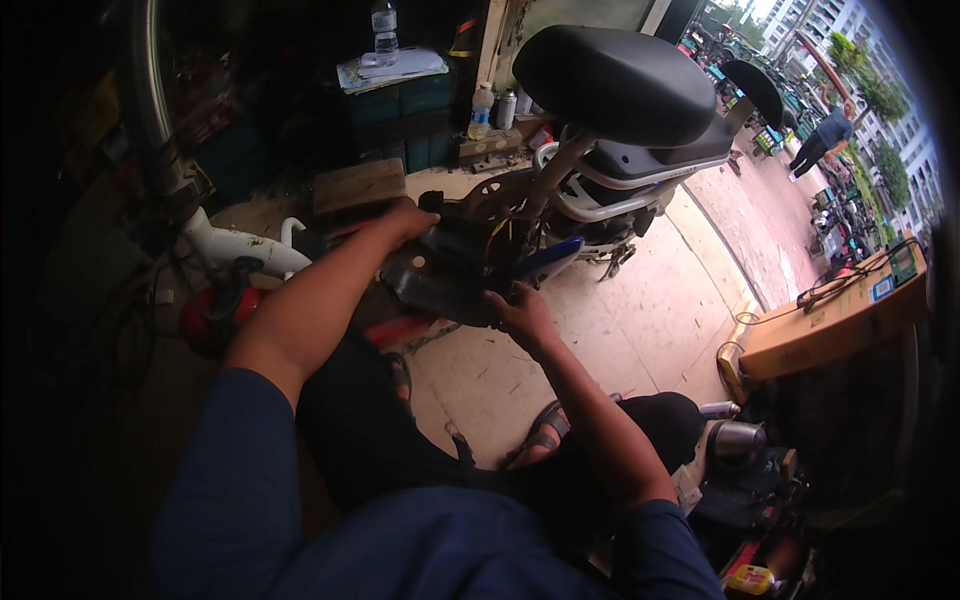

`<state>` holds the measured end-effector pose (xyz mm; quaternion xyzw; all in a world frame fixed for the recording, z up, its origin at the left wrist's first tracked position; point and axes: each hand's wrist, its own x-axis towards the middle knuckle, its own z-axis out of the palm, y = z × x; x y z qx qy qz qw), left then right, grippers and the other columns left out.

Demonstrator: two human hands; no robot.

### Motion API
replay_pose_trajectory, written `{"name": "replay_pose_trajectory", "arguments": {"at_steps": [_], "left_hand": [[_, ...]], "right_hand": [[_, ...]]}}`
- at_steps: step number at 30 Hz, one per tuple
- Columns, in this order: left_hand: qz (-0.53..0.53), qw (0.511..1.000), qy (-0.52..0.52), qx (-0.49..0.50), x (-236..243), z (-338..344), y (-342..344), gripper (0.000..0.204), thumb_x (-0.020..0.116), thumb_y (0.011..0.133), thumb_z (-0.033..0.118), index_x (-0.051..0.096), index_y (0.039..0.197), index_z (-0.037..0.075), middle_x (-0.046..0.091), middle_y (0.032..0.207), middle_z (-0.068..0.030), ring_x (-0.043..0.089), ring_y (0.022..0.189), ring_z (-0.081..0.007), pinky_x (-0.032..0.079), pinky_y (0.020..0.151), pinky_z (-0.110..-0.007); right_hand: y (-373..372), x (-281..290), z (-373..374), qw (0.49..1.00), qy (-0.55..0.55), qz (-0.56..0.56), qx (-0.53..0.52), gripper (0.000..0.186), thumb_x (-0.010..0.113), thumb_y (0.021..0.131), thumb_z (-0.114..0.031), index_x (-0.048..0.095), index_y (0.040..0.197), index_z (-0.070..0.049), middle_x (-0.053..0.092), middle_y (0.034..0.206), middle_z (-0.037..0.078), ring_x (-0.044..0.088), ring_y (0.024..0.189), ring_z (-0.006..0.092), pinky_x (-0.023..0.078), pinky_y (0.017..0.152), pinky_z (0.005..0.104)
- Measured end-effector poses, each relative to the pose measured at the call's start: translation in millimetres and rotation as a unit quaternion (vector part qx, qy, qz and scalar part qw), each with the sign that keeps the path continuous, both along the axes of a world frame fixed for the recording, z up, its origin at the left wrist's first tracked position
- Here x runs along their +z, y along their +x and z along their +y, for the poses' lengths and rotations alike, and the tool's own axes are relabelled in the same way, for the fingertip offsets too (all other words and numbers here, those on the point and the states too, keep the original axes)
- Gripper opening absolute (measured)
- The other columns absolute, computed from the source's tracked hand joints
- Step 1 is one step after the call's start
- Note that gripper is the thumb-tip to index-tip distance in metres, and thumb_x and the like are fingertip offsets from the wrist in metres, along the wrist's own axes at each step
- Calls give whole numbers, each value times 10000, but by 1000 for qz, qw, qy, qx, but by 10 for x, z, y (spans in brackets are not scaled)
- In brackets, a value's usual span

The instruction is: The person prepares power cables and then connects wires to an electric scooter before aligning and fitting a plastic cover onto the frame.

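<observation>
In front of me is a scooter with a black seat (620,85) and a white tubular frame (250,250). A dark, shiny plastic panel (440,283) with a round hole lies over its low middle section. My left hand (408,220) is closed on the panel's far left edge, thumb on top. At the near right edge, my right hand (525,315) is closed on the same panel, its fingers partly hidden. Loose wires (492,240) show just beyond the panel, beside a blue-trimmed side piece (553,260).
A cardboard box (840,320) with a cable on it stands at the right. Tools and a metal cup (738,440) crowd the lower right. Bottles (481,110) and a spray can (506,108) stand behind the scooter. Outside, a person (825,138) stands near parked scooters.
</observation>
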<state>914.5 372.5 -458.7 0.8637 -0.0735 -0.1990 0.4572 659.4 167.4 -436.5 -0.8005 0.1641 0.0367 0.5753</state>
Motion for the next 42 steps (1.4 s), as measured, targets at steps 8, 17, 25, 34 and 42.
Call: {"name": "replay_pose_trajectory", "arguments": {"at_steps": [8, 17, 25, 34, 42], "left_hand": [[44, 997, -54, 19, 358, 190, 55, 442, 741, 926, 350, 688, 1107, -50, 706, 1015, -151, 668, 910, -233, 541, 800, -397], [41, 957, -285, 40, 1014, 479, -204, 486, 669, 965, 527, 648, 1223, 116, 661, 1189, -54, 645, 1094, -181, 543, 903, -379], [11, 930, -318, -183, 1037, 203, -499, 748, 616, 936, 660, 513, 1449, 126, 558, 1433, -54, 530, 1318, -201, 433, 1097, -419], [224, 831, -464, -208, 1280, -104, -647, 876, 687, 903, 596, 394, 1558, 93, 434, 1562, -114, 387, 1437, -276, 375, 1192, -469], [-48, 923, -297, -239, 1422, -93, -774, 1127, 864, 723, 613, 373, 1556, 35, 494, 1505, -147, 485, 1369, -247, 405, 1130, -390]], "right_hand": [[56, -113, -42, 998, -51, -27, -33, 344, 604, 924, -200, 686, 1148, 48, 744, 985, 194, 732, 926, 272, 558, 790, 406], [-45, 259, -111, 895, 445, 35, -4, 275, 577, 1031, -149, 621, 1256, 4, 686, 1108, 98, 699, 951, 197, 570, 820, 319], [-57, 510, 41, 825, 558, 48, 70, 244, 600, 981, -226, 649, 1115, -28, 651, 924, 38, 556, 685, 127, 448, 635, 264], [-16, 61, -24, 745, 648, 41, 153, 198, 617, 957, -252, 648, 1051, -81, 633, 903, 37, 574, 729, 161, 450, 647, 279], [29, -27, 125, 723, 665, 9, 187, 334, 587, 990, -317, 624, 1192, -53, 596, 855, 58, 552, 694, 185, 427, 636, 300]]}}
